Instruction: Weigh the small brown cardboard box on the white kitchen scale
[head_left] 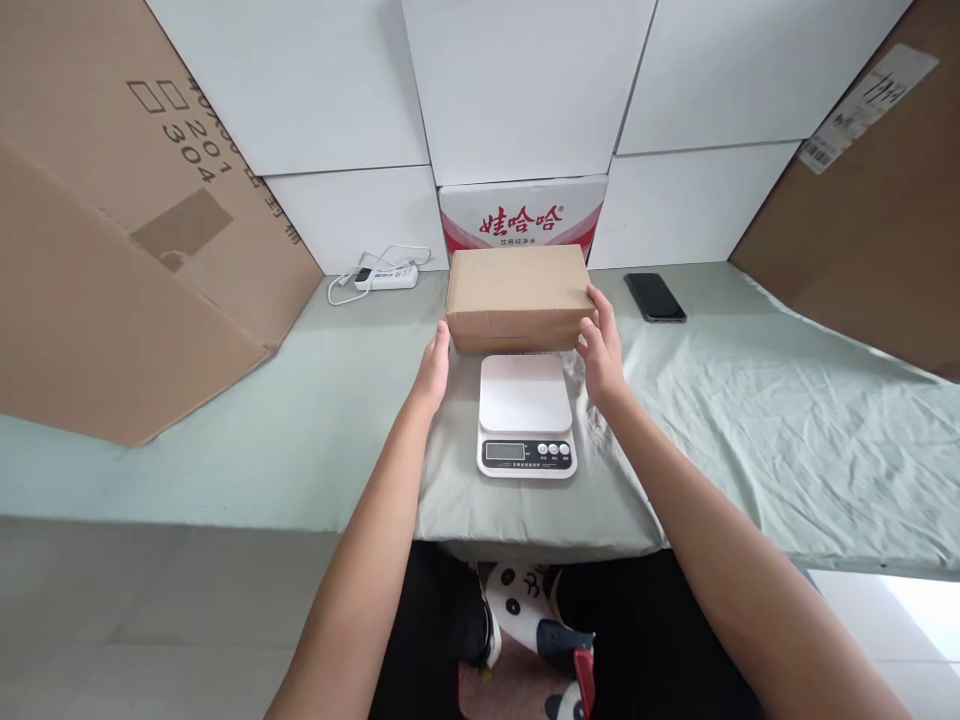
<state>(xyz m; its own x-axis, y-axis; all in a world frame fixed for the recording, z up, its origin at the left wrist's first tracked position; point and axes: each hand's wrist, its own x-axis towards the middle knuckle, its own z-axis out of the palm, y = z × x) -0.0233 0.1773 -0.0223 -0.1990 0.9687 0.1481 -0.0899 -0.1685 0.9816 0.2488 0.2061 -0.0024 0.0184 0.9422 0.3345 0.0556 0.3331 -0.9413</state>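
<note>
Box (pixel 517 290), brown cardboard, sat on desk (pixel 750 420) just beyond scale (pixel 525 415). Pressed between left hand (pixel 433 368) and right hand (pixel 600 350), one per end. Best kept level, with even pressure.

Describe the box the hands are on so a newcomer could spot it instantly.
On the green-covered table, just behind the white kitchen scale, sits a plain brown cardboard box, gripped by the left hand and right hand. Unlike the red-printed carton behind, it is unmarked.

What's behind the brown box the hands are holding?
Behind the brown box stands a white carton with red writing, against white wall panels. The carton's lower part is hidden by the box. The left hand and right hand touch its sides.
</note>
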